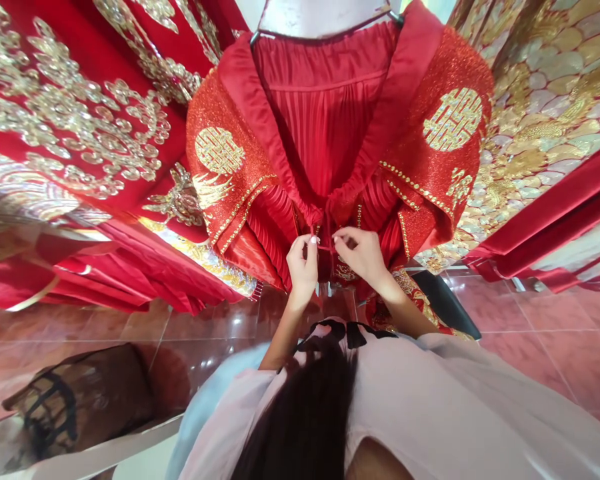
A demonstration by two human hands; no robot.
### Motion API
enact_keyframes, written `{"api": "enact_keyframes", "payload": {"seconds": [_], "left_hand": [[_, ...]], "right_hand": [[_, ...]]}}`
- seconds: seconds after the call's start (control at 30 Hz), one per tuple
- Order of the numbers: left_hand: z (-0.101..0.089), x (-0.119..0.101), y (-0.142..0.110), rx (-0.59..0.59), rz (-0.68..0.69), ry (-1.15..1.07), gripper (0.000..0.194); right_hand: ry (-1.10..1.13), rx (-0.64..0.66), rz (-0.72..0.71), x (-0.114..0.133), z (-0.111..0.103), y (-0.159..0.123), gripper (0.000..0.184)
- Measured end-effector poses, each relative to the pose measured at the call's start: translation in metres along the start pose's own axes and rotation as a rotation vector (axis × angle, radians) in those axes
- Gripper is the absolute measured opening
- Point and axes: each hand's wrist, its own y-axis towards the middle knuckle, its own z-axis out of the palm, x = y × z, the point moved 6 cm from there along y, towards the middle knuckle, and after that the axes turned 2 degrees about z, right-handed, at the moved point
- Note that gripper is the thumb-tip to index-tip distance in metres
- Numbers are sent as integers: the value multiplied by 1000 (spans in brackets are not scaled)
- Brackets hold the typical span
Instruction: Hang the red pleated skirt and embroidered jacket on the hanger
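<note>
In front of me a red skirt with a gathered waistband and pleats hangs from a dark hanger. Glittering red panels with round gold emblems and beaded edges drape from both sides of it. Thin red drawstring cords come out where the waistband's ends meet. My left hand is closed, thumb and finger pinching one cord. Close by on the other side, my right hand pinches the cord too. A short stretch of cord runs between the two hands.
Red garments with silver beading hang at the left. A gold scale-patterned garment hangs at the right. A brown bag lies at the lower left. Near the right hand's forearm is a black flat-topped object above the tiled floor.
</note>
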Motion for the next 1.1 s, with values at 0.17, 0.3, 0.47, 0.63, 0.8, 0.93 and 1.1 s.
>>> {"api": "enact_keyframes", "payload": {"seconds": [0.17, 0.3, 0.47, 0.63, 0.8, 0.93, 1.1], "left_hand": [[3, 0, -6, 38, -58, -50, 26], [5, 2, -13, 50, -107, -77, 26], [3, 12, -20, 36, -197, -137, 30], [17, 18, -31, 86, -349, -339, 42], [33, 18, -39, 134, -426, -462, 48], [29, 25, -40, 112, -486, -498, 46], [-7, 22, -27, -62, -357, -414, 38]], "right_hand": [[-267, -214, 66, 0, -2, 23, 29], [-271, -194, 29, -3, 9, 29, 30], [21, 81, -37, -17, 11, 8, 33], [198, 110, 52, -26, 2, -8, 26], [556, 139, 159, -10, 13, -5, 24], [622, 121, 190, 2, 18, -6, 22], [576, 19, 173, -4, 16, -11, 21]]}}
